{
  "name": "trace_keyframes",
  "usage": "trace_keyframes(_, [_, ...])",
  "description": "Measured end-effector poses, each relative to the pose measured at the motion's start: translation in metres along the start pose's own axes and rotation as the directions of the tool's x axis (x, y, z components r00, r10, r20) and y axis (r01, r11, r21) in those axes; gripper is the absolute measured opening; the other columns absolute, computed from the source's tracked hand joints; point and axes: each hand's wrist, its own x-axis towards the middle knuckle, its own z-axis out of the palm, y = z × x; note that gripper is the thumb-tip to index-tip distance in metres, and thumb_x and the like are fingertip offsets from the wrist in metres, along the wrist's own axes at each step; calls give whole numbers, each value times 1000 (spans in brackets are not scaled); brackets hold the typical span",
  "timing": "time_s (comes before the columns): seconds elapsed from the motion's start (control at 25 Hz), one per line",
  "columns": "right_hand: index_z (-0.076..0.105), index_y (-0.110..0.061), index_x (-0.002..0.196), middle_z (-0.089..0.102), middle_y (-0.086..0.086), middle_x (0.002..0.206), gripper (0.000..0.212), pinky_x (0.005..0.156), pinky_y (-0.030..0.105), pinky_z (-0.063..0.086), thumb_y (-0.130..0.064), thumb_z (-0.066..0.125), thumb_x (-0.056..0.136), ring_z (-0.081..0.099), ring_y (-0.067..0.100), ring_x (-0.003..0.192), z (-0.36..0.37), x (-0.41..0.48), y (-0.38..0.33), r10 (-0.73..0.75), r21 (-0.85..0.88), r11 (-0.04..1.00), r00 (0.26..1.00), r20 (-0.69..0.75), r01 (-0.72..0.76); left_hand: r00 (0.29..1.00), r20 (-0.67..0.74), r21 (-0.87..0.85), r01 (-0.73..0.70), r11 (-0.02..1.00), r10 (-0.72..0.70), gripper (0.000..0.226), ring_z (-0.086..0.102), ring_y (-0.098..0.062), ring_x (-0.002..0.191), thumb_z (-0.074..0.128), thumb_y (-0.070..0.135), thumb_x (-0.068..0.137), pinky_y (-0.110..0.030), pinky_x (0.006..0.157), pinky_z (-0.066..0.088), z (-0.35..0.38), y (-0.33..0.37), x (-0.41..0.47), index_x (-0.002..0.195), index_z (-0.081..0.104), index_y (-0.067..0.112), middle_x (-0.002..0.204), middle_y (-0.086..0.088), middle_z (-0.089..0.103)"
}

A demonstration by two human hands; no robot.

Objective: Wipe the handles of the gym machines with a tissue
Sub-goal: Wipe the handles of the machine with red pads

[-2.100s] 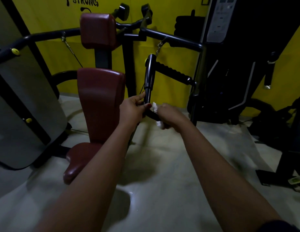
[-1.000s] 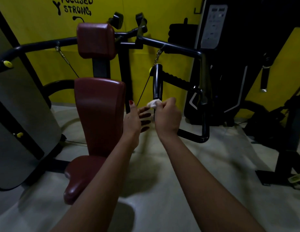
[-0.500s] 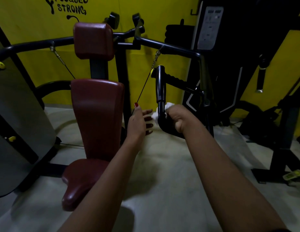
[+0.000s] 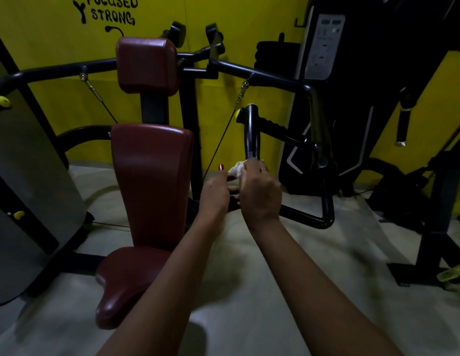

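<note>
Tissue (image 4: 236, 168), white and crumpled, sits at the low end of the upright black handle (image 4: 252, 134) on the press machine, a tuft poking out to the left of the right hand (image 4: 259, 194). RH fingers are curled round the bar w/ the tissue pinched against it. Left hand (image 4: 215, 195) is just beside it, thumb up, fingers stretched out toward the bar; the tips go behind the RH, so can't tell if they touch the metal.

Ribbed side grip (image 4: 275, 125) branches off near the top of that handle, nothing on it. The bent frame tube (image 4: 323, 176) runs down behind and loops back under the hands. Cable (image 4: 218, 147) slants from a clip on the upper arm down past the LH.

Dark red back pad (image 4: 151, 176), head pad (image 4: 146, 65) and seat (image 4: 126, 278) stand left of the hands. The machine's other arm (image 4: 56, 70) reaches off left; its handle is out of view. Grey weight-stack shroud (image 4: 31, 176) far left, a console unit (image 4: 326, 44) on the right against the yellow wall (image 4: 44, 34).

Progress, my guess: mid-wipe on one handle. Ribbed grip, opposite-side handle and the other machines prob. remain; can't tell by eye what's clean.
</note>
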Motion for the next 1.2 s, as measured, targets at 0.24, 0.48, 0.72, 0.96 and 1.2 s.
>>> trace_keyframes(0.24, [66,-9,91,69,6,75,7,54,17,34,-16,65,90,66,22,66,-30,-15,20,242,291,932,969,-54,-216,999,20,-32,27,999,-26,46,66,-19,72,32,38,104,-36,71,53,-4,4,5,109,62,3,83,-10,67])
trace_keyframes(0.48, [64,-9,96,70,7,86,7,61,26,45,-11,59,92,68,24,77,-7,22,3,202,354,921,977,-74,-163,995,60,-53,-73,996,76,54,66,-23,107,30,45,102,-41,97,50,5,19,8,112,68,8,113,-11,69])
trace_keyframes(0.72, [60,-5,94,68,13,76,9,49,24,38,-14,59,93,66,30,66,3,36,2,164,231,962,984,-66,-145,991,107,-92,-72,993,82,62,65,-21,110,22,53,101,-41,100,48,8,26,14,111,68,14,115,-8,70])
trace_keyframes(0.96, [56,-14,95,62,-1,82,32,63,30,44,-46,49,96,60,19,77,-2,44,14,591,396,659,766,255,-640,993,99,-63,-64,996,70,60,63,-18,109,21,53,101,-36,93,49,9,26,14,116,63,14,115,-2,67])
trace_keyframes(1.2, [55,-11,82,62,12,73,25,60,29,54,-11,36,98,61,23,59,6,69,26,379,497,-168,409,830,-851,990,37,73,-136,988,133,61,60,-16,104,18,51,102,-38,87,46,12,27,17,117,66,15,110,2,68])
